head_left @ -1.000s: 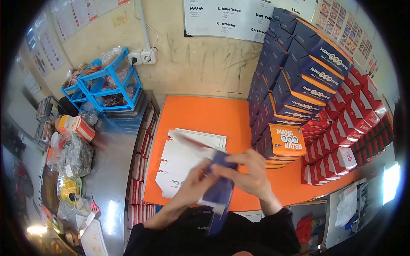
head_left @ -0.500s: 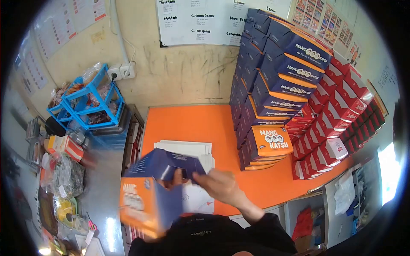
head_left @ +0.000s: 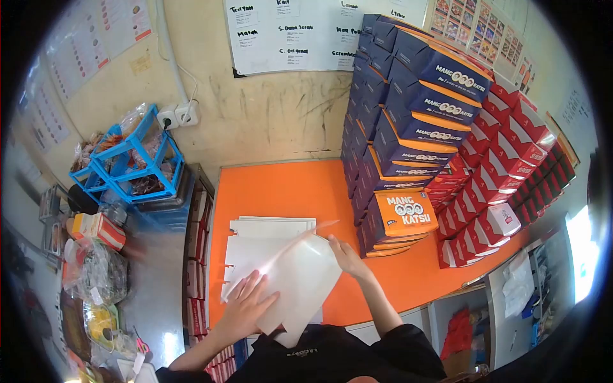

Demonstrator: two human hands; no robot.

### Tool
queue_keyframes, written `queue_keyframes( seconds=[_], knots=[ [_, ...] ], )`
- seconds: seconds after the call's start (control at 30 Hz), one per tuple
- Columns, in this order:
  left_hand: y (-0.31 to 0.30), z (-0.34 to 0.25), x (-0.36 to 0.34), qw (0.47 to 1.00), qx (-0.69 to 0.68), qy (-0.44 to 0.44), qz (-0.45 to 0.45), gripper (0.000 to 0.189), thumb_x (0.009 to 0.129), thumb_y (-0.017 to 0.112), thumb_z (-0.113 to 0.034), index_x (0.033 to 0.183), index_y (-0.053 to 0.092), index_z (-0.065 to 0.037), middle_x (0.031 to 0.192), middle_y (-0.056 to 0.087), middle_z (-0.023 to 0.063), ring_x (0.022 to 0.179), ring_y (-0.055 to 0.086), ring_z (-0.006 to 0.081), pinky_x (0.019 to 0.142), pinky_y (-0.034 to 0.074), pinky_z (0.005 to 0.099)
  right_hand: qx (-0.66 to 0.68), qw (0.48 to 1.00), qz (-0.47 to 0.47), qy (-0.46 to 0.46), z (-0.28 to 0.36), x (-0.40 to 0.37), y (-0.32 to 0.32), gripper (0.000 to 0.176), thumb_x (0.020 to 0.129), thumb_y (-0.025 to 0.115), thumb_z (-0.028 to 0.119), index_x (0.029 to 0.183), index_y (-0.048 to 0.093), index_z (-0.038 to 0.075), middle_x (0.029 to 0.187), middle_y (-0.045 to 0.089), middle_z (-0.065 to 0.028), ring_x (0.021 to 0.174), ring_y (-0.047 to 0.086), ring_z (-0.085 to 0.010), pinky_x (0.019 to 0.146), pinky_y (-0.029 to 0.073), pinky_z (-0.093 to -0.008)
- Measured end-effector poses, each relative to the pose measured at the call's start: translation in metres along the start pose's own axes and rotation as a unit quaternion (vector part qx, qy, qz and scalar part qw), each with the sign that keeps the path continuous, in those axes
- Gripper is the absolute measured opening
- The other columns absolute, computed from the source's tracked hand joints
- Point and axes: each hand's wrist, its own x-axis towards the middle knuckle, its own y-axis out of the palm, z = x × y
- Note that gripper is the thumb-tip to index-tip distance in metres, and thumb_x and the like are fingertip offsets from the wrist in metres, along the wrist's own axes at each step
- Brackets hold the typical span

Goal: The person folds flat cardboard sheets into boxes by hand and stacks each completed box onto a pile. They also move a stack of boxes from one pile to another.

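A white cardboard box blank (head_left: 306, 274) is tilted over the front of the orange table, with one folded flap standing up along its upper left side. My left hand (head_left: 248, 306) lies on its left part, fingers spread and outstretched. At its upper right edge is my right hand (head_left: 347, 256), fingers closed on the cardboard, some of them hidden. Beneath and behind lies a stack of flat white blanks (head_left: 246, 252) with notched edges.
Tall stacks of folded blue-and-orange boxes (head_left: 408, 153) stand at the table's (head_left: 274, 185) right, beside stacked red boxes (head_left: 491, 172). To the left, a metal counter (head_left: 156, 255) holds a blue plastic rack (head_left: 137, 159), bagged goods and pink-handled scissors (head_left: 142, 345).
The blue-and-orange box that was in my hands has left view. Both hands are now on a white blank, the left one spread over it. The view has shifted slightly.
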Motion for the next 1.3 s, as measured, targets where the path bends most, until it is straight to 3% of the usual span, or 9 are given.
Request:
queue_keyframes(
  seconds=[0.17,0.2,0.3,0.5,0.63,1.03,1.1,1.17,1.3],
  knots=[
    [0.02,0.013,-0.009,0.997,-0.012,-0.038,-0.067,0.015,0.079,0.06,-0.016,0.092,0.058,-0.009,0.078,0.061,0.0102,0.08,0.061,0.0238,0.067,0.046,0.0368,-0.073,0.97,0.041,0.229,-0.036,-0.002,0.022,0.054,0.093,0.035,0.044,0.123,0.045,0.001,0.108,0.056,-0.0137,0.107,0.052,-0.0217,0.089,0.041,-0.0314],
    [0.011,0.006,-0.004,0.993,-0.025,-0.027,-0.109,0.011,0.085,0.054,-0.018,0.088,0.055,-0.008,0.062,0.057,0.0096,0.064,0.06,0.0261,0.059,0.045,0.0376,0.018,0.993,0.048,0.106,-0.062,0.0,0.033,0.061,0.089,0.04,0.052,0.124,0.046,0.003,0.103,0.059,-0.0167,0.093,0.058,-0.0207,0.074,0.048,-0.0317],
    [-0.003,-0.004,0.008,0.991,-0.119,-0.001,-0.061,0.013,0.086,0.05,-0.016,0.084,0.055,-0.005,0.072,0.058,0.0135,0.07,0.058,0.0306,0.061,0.044,0.0382,0.061,0.95,0.306,0.02,0.058,-0.031,0.037,0.039,0.089,0.052,0.035,0.109,0.054,0.001,0.086,0.058,-0.008,0.072,0.054,-0.0137,0.062,0.046,-0.0263],
    [0.012,0.003,0.016,0.862,-0.496,-0.015,0.104,0.032,0.093,0.044,-0.02,0.114,0.049,0.003,0.089,0.056,0.0038,0.081,0.048,0.0102,0.074,0.042,0.0272,0.278,0.889,0.195,-0.306,0.095,-0.031,0.024,0.017,0.078,0.066,0.015,0.071,0.062,0.0,0.064,0.051,-0.0043,0.055,0.047,-0.0141,0.054,0.039,-0.029],
    [0.001,-0.009,0.031,0.879,-0.475,-0.038,0.005,0.025,0.088,0.048,-0.019,0.098,0.054,0.003,0.076,0.058,0.0095,0.069,0.051,0.0145,0.065,0.042,0.0283,-0.213,0.906,0.165,-0.327,0.13,-0.033,0.02,0.013,0.062,0.073,0.007,0.072,0.065,0.008,0.075,0.046,-0.0034,0.069,0.047,-0.0165,0.054,0.037,-0.0266],
    [-0.011,-0.027,0.042,0.862,-0.505,-0.034,-0.042,0.019,0.084,0.059,-0.015,0.098,0.059,-0.003,0.067,0.057,0.002,0.059,0.05,0.0075,0.053,0.04,0.0226,-0.169,0.895,0.181,-0.371,0.134,-0.027,0.014,0.019,0.065,0.073,0.019,0.081,0.066,0.013,0.089,0.046,-0.0075,0.085,0.049,-0.0265,0.071,0.043,-0.0349],
    [-0.016,-0.036,0.046,0.873,-0.436,-0.092,-0.198,0.016,0.084,0.059,-0.014,0.094,0.055,-0.003,0.065,0.054,0.0004,0.058,0.05,0.0069,0.051,0.039,0.0215,-0.183,0.89,0.111,-0.402,0.131,-0.029,0.016,0.025,0.064,0.074,0.02,0.086,0.066,0.012,0.089,0.046,-0.0087,0.086,0.05,-0.0277,0.074,0.043,-0.037],
    [-0.009,-0.027,0.054,0.842,-0.391,-0.165,-0.333,0.018,0.085,0.055,-0.009,0.099,0.048,-0.001,0.073,0.055,0.004,0.064,0.054,0.0085,0.054,0.044,0.0243,-0.123,0.921,-0.197,-0.314,0.109,-0.043,0.021,0.056,0.064,0.079,0.027,0.11,0.054,0.008,0.094,0.045,-0.0115,0.091,0.047,-0.0254,0.081,0.04,-0.0382],
    [0.008,-0.031,0.072,0.623,-0.643,-0.142,-0.422,0.029,0.086,0.048,-0.001,0.114,0.039,0.002,0.1,0.054,0.0091,0.083,0.059,0.0146,0.066,0.055,0.027,-0.206,0.956,-0.029,-0.208,0.113,-0.067,0.067,0.077,0.059,0.081,0.019,0.124,0.04,0.008,0.095,0.046,-0.0148,0.094,0.049,-0.025,0.077,0.043,-0.0352]
  ],
)
